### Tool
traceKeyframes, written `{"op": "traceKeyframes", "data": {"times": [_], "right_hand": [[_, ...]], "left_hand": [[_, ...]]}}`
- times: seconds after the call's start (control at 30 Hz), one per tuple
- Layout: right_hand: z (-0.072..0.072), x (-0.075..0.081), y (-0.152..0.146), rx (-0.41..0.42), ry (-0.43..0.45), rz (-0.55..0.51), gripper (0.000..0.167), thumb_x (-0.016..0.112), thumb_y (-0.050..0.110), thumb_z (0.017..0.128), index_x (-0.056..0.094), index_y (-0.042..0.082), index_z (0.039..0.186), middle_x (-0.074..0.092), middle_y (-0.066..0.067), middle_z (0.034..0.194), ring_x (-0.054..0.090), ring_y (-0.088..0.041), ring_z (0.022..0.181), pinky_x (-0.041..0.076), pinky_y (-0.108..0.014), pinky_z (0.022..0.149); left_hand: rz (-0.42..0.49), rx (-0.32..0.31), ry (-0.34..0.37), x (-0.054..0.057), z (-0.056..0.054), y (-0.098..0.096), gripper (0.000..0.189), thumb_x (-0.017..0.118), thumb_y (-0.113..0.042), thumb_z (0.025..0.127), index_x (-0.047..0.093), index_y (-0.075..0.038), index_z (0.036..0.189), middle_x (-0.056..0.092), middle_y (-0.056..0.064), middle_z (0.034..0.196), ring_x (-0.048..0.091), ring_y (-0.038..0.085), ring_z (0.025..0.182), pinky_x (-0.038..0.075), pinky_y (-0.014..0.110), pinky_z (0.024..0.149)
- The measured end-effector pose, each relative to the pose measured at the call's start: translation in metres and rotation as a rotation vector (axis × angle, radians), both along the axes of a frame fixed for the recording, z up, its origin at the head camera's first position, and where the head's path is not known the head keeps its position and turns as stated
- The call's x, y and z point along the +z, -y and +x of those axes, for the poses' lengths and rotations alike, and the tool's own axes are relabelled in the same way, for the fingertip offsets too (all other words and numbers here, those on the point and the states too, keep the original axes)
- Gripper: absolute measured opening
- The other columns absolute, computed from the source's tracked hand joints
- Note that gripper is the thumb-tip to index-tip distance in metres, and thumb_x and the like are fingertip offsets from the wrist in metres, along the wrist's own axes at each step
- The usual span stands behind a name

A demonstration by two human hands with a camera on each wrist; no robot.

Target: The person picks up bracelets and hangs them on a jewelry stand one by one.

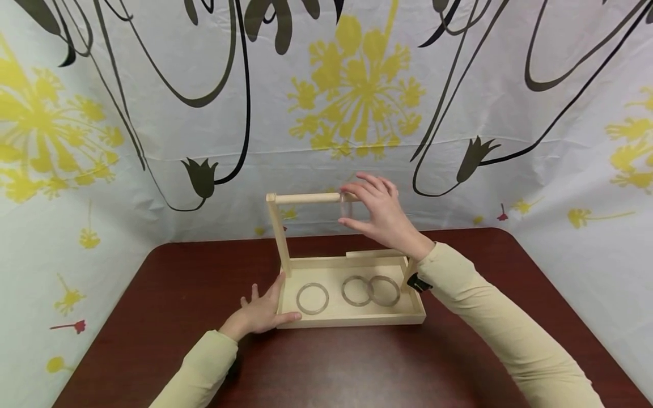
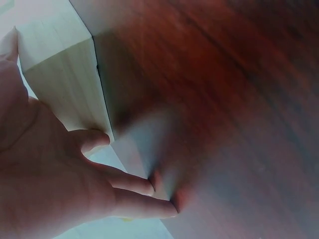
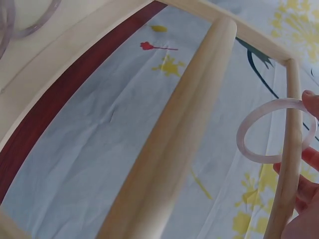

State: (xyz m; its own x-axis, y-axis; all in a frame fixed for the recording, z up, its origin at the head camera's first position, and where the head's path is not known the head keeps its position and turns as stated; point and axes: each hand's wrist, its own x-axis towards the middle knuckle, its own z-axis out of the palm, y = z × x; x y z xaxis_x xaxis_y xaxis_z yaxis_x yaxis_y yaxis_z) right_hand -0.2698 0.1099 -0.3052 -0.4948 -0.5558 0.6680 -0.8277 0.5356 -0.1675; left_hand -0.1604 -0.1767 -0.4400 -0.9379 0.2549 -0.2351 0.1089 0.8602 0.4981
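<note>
My right hand (image 1: 380,209) pinches a translucent pale bangle (image 1: 346,207) between thumb and fingers at the top bar (image 1: 306,198) of a wooden stand. In the right wrist view the bangle (image 3: 243,134) encircles that bar (image 3: 291,149). My left hand (image 1: 262,309) touches the left end of the stand's tray (image 1: 352,321), its thumb by the front wall and its fingers spread. The left wrist view shows fingers of the left hand (image 2: 65,169) against the wooden end (image 2: 65,79). Inside the tray lie a bangle (image 1: 313,284) at left and two overlapping bangles (image 1: 352,277) at right.
A lower wooden bar (image 1: 374,254) with a free end runs behind the tray, large in the right wrist view. The left post (image 1: 279,238) stands upright. The dark red table (image 1: 331,368) meets a patterned cloth (image 1: 306,130) behind and at both sides.
</note>
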Motion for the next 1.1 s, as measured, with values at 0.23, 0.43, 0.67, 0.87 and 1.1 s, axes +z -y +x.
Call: {"op": "traceKeyframes", "data": {"times": [0.23, 0.43, 0.67, 0.87, 1.1], "right_hand": [[0.002, -0.002, 0.012, 0.017, -0.005, -0.018, 0.057, 0.083, 0.031, 0.078, 0.06, 0.01, 0.126, 0.062, -0.007, 0.123, 0.041, -0.029, 0.129, 0.02, -0.053, 0.105], [0.005, -0.002, 0.025, 0.012, 0.021, -0.022, 0.057, 0.078, 0.034, 0.082, 0.059, 0.01, 0.13, 0.063, -0.004, 0.118, 0.051, -0.024, 0.115, 0.023, -0.05, 0.101], [0.007, -0.006, 0.043, -0.005, -0.025, -0.006, 0.056, 0.074, 0.034, 0.086, 0.057, 0.008, 0.132, 0.062, -0.009, 0.121, 0.053, -0.027, 0.113, 0.027, -0.05, 0.097], [0.009, -0.005, 0.057, -0.015, -0.031, 0.013, 0.055, 0.072, 0.035, 0.087, 0.058, 0.007, 0.132, 0.062, -0.01, 0.122, 0.054, -0.027, 0.114, 0.029, -0.05, 0.098], [0.009, -0.005, 0.072, -0.041, -0.057, 0.026, 0.055, 0.072, 0.038, 0.087, 0.06, 0.01, 0.132, 0.063, -0.009, 0.119, 0.056, -0.025, 0.112, 0.031, -0.048, 0.095]], "left_hand": [[0.001, 0.004, 0.013, 0.0, 0.0, 0.0, 0.108, 0.065, -0.059, 0.085, 0.002, -0.005, 0.155, 0.029, 0.026, 0.151, 0.005, 0.066, 0.13, 0.01, 0.079, 0.094], [0.018, 0.003, 0.011, 0.002, 0.001, -0.001, 0.107, 0.065, -0.057, 0.085, 0.004, -0.004, 0.155, 0.03, 0.027, 0.15, 0.003, 0.067, 0.129, 0.008, 0.08, 0.094], [0.021, 0.006, 0.012, 0.002, 0.002, 0.0, 0.107, 0.065, -0.058, 0.085, 0.003, -0.004, 0.155, 0.029, 0.026, 0.151, 0.002, 0.067, 0.13, 0.006, 0.08, 0.094], [0.018, 0.001, 0.013, 0.001, 0.002, 0.0, 0.107, 0.064, -0.058, 0.085, 0.003, -0.004, 0.155, 0.029, 0.027, 0.15, 0.002, 0.067, 0.129, 0.007, 0.08, 0.093], [0.022, -0.005, 0.019, 0.001, 0.0, 0.0, 0.108, 0.064, -0.059, 0.086, 0.002, -0.003, 0.155, 0.028, 0.027, 0.151, 0.002, 0.067, 0.129, 0.007, 0.08, 0.093]]}}
